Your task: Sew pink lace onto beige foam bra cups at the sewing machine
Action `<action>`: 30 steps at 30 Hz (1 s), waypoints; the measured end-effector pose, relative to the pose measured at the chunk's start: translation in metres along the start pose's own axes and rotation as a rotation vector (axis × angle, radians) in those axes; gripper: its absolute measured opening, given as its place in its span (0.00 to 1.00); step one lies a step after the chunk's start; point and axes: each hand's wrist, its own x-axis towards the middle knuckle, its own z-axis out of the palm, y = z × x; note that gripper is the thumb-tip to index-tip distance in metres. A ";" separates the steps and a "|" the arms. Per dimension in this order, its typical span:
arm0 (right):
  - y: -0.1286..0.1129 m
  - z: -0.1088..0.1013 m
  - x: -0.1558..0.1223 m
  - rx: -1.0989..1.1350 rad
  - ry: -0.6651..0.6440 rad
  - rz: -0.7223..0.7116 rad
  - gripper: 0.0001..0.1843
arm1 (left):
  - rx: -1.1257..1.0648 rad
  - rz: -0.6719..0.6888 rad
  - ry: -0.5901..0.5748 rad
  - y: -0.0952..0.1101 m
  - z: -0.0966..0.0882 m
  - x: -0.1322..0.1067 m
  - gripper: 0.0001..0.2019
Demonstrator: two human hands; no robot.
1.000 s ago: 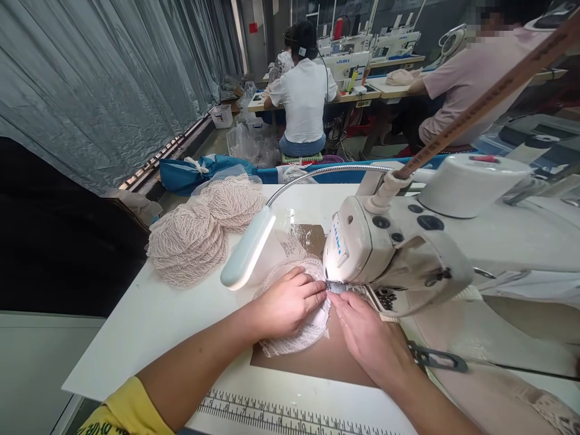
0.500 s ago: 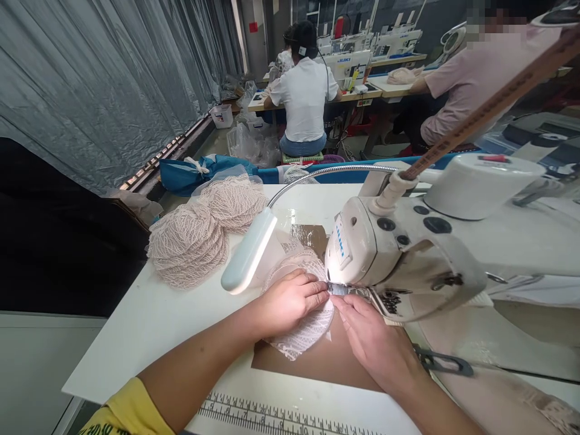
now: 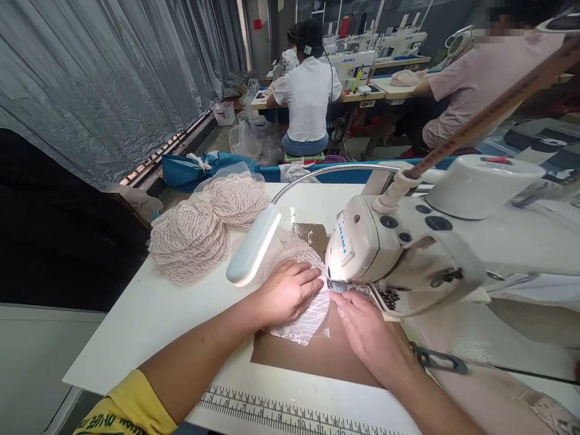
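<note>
A pale pink lace piece [image 3: 301,332], rounded like a bra cup, lies under the head of a white sewing machine [image 3: 356,244], its right edge by the presser foot [image 3: 338,287]. My left hand [image 3: 287,293] rests flat on top of the lace, fingers stretched toward the foot. Just in front of the foot, my right hand [image 3: 367,329] has its thumb and forefinger closed at the lace's edge; the fingertips' exact hold is partly hidden. Beneath the lace is a brown sheet [image 3: 312,361] on the white table [image 3: 181,320].
Stacked lace pieces [image 3: 188,244] sit at the table's left, with another stack [image 3: 238,199] behind. A lamp [image 3: 254,244] on a bendable neck hangs left of the machine. A printed ruler [image 3: 272,411] runs along the front. Beyond, people sit at other machines.
The lace has moved away from me, its near tip now farther up the brown sheet. My left hand has slid slightly forward with it; my right hand stays by the foot.
</note>
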 end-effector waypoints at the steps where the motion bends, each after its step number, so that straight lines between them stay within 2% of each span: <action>1: 0.000 -0.002 0.001 -0.009 0.015 -0.005 0.21 | -0.002 0.003 -0.001 0.001 -0.001 -0.001 0.14; 5: 0.000 -0.010 0.003 -0.031 0.056 -0.012 0.19 | -0.040 0.018 -0.039 0.008 -0.006 -0.004 0.13; 8: -0.001 -0.012 0.004 -0.043 0.051 -0.002 0.19 | -0.004 -0.044 -0.082 0.011 -0.004 -0.004 0.11; 13: -0.001 -0.011 0.003 -0.015 0.049 -0.006 0.18 | -0.005 -0.127 -0.082 0.012 -0.003 -0.002 0.13; 20: -0.001 -0.013 0.002 0.001 0.043 0.000 0.18 | -0.148 -0.101 -0.097 0.009 -0.010 -0.006 0.10; 26: 0.000 -0.012 0.001 0.016 0.048 0.000 0.19 | -0.164 -0.084 -0.123 0.007 -0.012 -0.006 0.11; 30: 0.002 -0.011 0.000 0.046 0.006 -0.013 0.19 | -0.149 -0.079 -0.157 0.006 -0.014 -0.005 0.10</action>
